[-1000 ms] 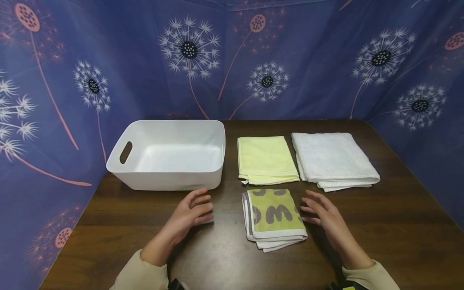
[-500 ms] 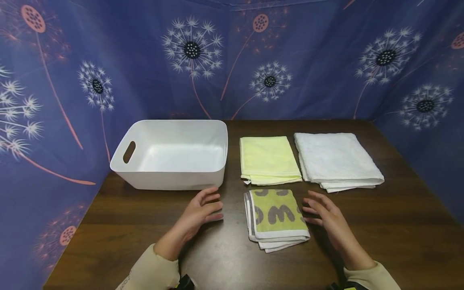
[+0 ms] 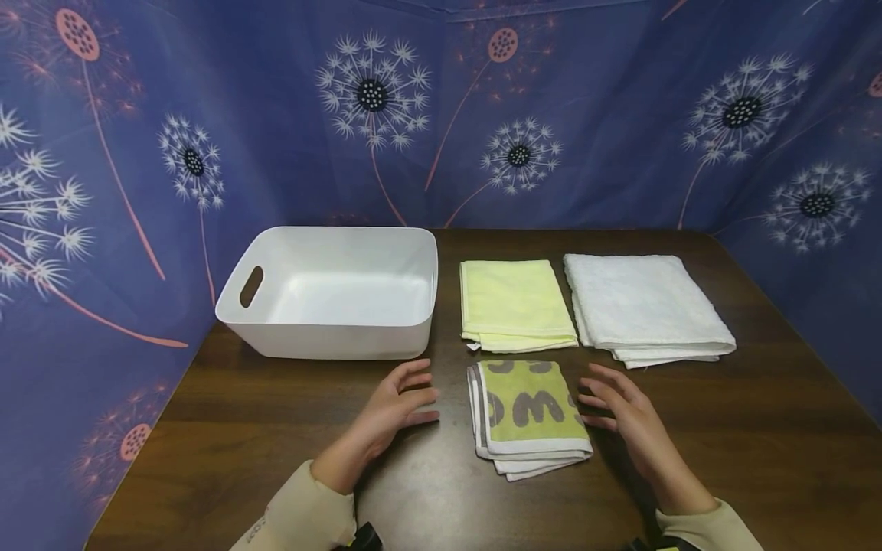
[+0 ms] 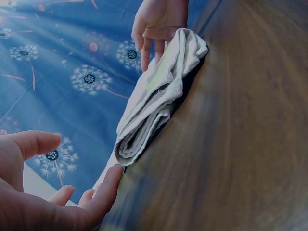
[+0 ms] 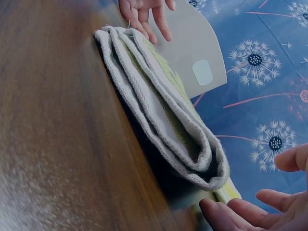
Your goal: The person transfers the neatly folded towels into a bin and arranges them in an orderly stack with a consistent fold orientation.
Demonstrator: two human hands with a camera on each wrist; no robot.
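The green towel (image 3: 532,417) bears grey letters, the blue backdrop (image 3: 276,153) white dandelions.

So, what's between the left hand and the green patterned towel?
Just a bare strip of tabletop parts the left hand from the green patterned towel; head view shows it.

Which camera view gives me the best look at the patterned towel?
The head view: it looks down on the patterned towel, so its printed top shows clearly. The left wrist view shows mainly its folded layers from the side; the right wrist view shows its layered edges close up, with only a slanted strip of green top.
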